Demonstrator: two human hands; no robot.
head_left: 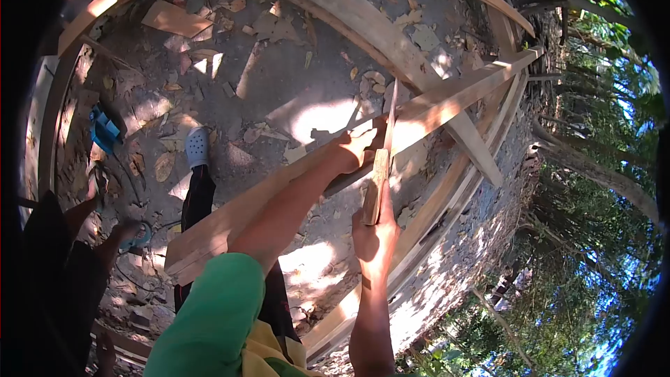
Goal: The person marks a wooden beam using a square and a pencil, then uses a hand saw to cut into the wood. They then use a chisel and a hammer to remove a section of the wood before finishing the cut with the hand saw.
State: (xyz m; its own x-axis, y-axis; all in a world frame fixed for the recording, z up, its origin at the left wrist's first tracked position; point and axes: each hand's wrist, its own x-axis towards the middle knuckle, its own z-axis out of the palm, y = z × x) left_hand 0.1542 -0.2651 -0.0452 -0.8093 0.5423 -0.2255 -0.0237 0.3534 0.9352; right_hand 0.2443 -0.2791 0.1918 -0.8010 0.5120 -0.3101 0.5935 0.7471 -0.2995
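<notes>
A long squared wooden beam (447,106) runs slantwise from lower left to upper right. My left hand (357,148) grips the beam from above beside the cutting spot, fingers over its top. A handsaw (377,185) with a wooden handle stands across the beam, its thin blade pointing away from me. My right hand (375,232) is closed round the saw's handle, on the near side of the beam. The blade meets the wood just right of my left hand; the depth of any cut cannot be made out.
A crossing plank (335,10) lies beneath the beam's far part. More long boards (426,227) lie along the right. A blue object (105,129) sits on the littered ground at left, near another person's dark-clothed legs (59,265). My clog (197,148) shows beyond the beam.
</notes>
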